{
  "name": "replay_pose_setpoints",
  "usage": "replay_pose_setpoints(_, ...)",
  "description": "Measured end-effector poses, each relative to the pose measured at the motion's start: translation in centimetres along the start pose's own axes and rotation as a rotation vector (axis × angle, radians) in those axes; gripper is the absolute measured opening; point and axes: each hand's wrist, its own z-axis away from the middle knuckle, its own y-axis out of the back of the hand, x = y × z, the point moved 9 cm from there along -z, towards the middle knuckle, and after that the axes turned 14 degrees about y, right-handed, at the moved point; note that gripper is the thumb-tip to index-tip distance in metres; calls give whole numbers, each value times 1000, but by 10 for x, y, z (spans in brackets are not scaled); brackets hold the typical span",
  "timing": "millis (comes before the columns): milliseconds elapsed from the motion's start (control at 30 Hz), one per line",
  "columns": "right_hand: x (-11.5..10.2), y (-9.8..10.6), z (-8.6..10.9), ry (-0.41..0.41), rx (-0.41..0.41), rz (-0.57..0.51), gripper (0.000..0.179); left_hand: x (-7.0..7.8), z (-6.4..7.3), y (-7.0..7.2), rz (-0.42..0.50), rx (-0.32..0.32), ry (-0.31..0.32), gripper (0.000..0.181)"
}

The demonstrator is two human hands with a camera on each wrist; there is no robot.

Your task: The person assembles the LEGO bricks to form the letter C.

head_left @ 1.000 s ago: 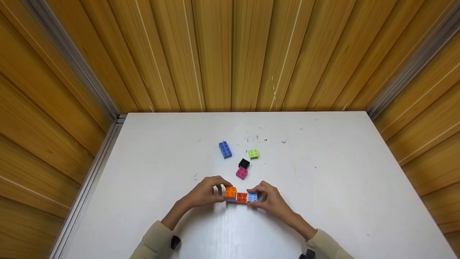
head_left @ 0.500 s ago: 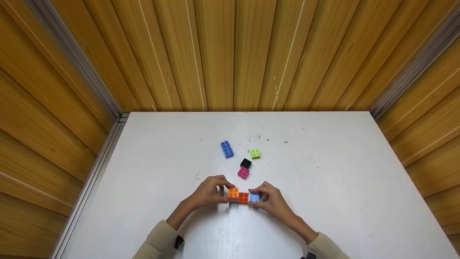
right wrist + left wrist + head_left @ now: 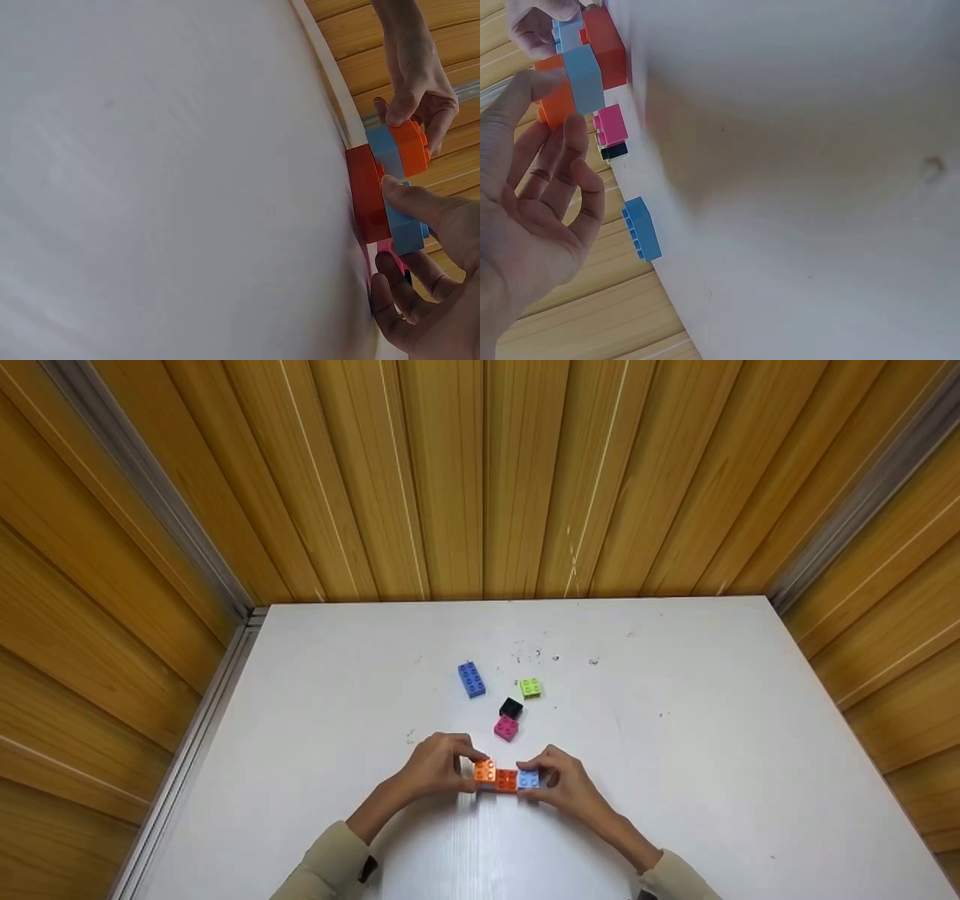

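My left hand (image 3: 439,765) pinches an orange toy building brick (image 3: 484,770) between thumb and fingers. Directly under the orange brick is a light blue brick (image 3: 585,79), mostly hidden from the head view. That pair sits at the left end of a red brick (image 3: 506,781), whose middle studs show. On the red brick's right end is a second light blue brick (image 3: 529,778), gripped by thumb and finger of my right hand (image 3: 568,780). In the right wrist view the red brick (image 3: 366,193) stands lowest, close over the white table.
Beyond the hands lie a pink brick (image 3: 506,727) against a black brick (image 3: 511,708), a lime green brick (image 3: 530,688) and a longer blue brick (image 3: 472,679). Wood-look panels (image 3: 480,480) rise behind the white table (image 3: 675,780).
My left hand has brought the orange and light blue pair slightly right, and the gap beside the red brick's studs has closed. My right hand keeps its hold. The head view shifts slightly.
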Motion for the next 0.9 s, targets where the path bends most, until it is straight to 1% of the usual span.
replay_pose_setpoints(33,-1,-1,0,7,-3,3,37,0,1,0,-8,3,-1,38)
replay_pose_setpoints(167,2,-3,-1,-16,-15,9,37,0,4,0,-19,1,-9,38)
replay_pose_setpoints(267,3,-2,0,-35,-17,13,36,2,5,-1,-21,1,-35,38)
replay_pose_setpoints(333,3,-2,1,-31,-19,20,36,3,5,-3,-24,-3,-54,38)
replay_pose_setpoints(467,5,-1,1,-24,-26,30,37,4,5,-3,-8,-32,-80,36)
replay_pose_setpoints(567,6,-1,0,-33,-24,23,37,4,2,-1,46,-68,-105,37)
replay_pose_setpoints(667,6,-1,0,-44,-26,14,38,4,-2,2,129,-102,-128,42)
replay_pose_setpoints(733,6,-1,0,-54,-30,13,38,1,-6,4,181,-107,-132,44)
replay_pose_setpoints(800,6,-2,1,-65,-33,11,37,-2,-11,6,231,-88,-123,44)
replay_pose_setpoints(900,7,-2,3,-87,-32,9,38,-10,-19,8,293,-23,-93,38)
